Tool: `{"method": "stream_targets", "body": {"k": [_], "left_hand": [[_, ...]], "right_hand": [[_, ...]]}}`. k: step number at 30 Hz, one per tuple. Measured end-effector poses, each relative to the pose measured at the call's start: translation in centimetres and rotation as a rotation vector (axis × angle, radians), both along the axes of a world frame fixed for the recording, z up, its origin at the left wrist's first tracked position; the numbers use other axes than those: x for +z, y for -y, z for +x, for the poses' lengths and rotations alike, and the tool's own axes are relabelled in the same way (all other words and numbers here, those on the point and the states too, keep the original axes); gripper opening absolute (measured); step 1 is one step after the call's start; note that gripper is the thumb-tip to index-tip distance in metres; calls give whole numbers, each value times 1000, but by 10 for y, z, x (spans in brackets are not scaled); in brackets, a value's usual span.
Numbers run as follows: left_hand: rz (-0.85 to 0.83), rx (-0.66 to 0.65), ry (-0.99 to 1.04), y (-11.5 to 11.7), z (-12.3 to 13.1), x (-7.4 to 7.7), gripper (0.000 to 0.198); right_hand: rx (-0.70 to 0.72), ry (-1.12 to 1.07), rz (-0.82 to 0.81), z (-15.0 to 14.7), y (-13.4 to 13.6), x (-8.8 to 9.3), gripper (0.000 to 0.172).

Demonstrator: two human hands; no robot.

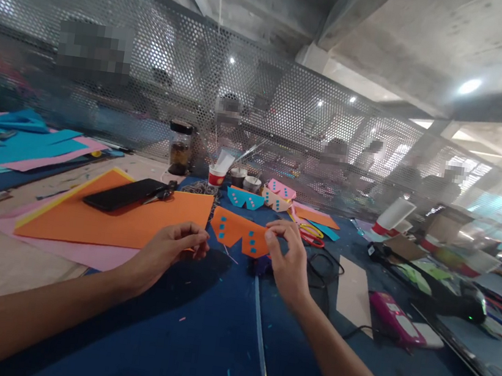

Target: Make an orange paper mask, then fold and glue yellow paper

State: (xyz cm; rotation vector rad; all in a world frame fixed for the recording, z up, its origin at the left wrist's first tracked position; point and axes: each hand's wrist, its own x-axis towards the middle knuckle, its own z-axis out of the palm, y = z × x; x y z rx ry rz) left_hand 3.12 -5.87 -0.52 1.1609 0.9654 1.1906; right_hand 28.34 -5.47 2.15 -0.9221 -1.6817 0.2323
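An orange paper cutout (pixel 231 227) with small blue squares and notches in its lower edge is held up over the blue table covering. My right hand (pixel 290 261) pinches its right end between thumb and fingers. Just off its left end is my left hand (pixel 181 245), thumb and fingertips pressed together; whatever lies between them, if anything, is too small to see. Behind stand similar folded cutouts: a blue one (pixel 244 198), a peach one (pixel 276 201) and a pink one (pixel 282 189).
Left, a black phone (pixel 123 193) lies on orange paper sheets (pixel 89 225). Paper cups (pixel 217 175) and a lidded jar (pixel 179 148) stand before the perforated metal screen (pixel 264 91). Scissors (pixel 312 233), cables and a magenta device (pixel 395 317) lie right.
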Motion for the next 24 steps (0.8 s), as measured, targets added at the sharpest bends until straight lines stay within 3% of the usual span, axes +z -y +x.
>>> {"method": "stream_targets", "body": {"k": [18, 24], "left_hand": [[21, -34, -53, 4, 1, -5, 33], [171, -82, -164, 4, 4, -3, 28]], "right_hand": [[-16, 22, 35, 2, -1, 1, 12], [-1, 17, 26, 1, -1, 1, 12]]}}
